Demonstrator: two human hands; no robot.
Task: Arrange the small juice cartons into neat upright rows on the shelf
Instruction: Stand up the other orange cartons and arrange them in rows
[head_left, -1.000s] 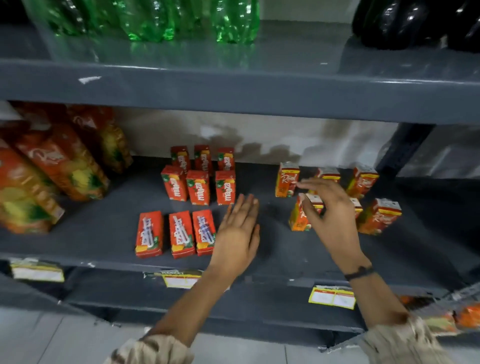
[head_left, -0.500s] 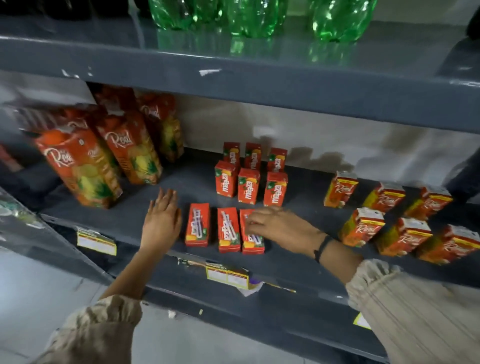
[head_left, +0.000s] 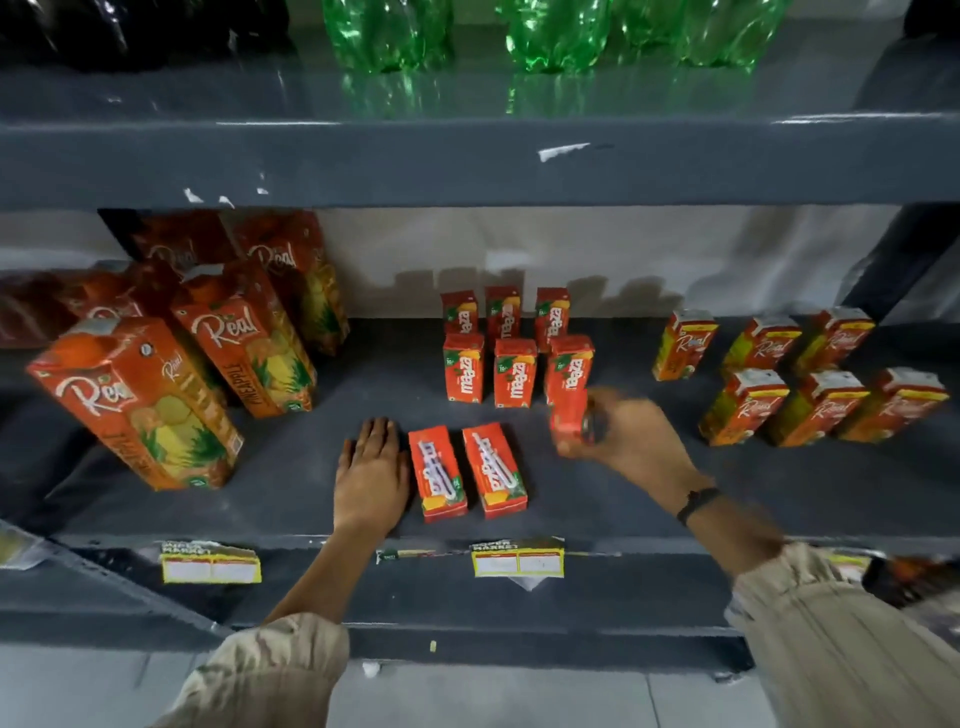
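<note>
Several small red Maaza cartons (head_left: 514, 371) stand upright in two rows at the back middle of the grey shelf (head_left: 291, 457). Two more red cartons (head_left: 467, 470) lie flat near the front edge, straws facing up. My right hand (head_left: 623, 436) holds a third red carton (head_left: 569, 415) lifted off the shelf, just in front of the right end of the standing rows. My left hand (head_left: 371, 473) rests flat on the shelf, fingers together, touching the left side of the leftmost lying carton.
Tall Real juice cartons (head_left: 135, 405) stand at the left. Small orange-yellow Real cartons (head_left: 779, 374) stand in two rows at the right. Green bottles (head_left: 550, 31) sit on the shelf above. Price labels (head_left: 517, 558) hang on the shelf's front edge.
My right hand has picked the rightmost of the three lying cartons up off the shelf. My left hand has slid right, up against the remaining lying cartons. The camera moved closer.
</note>
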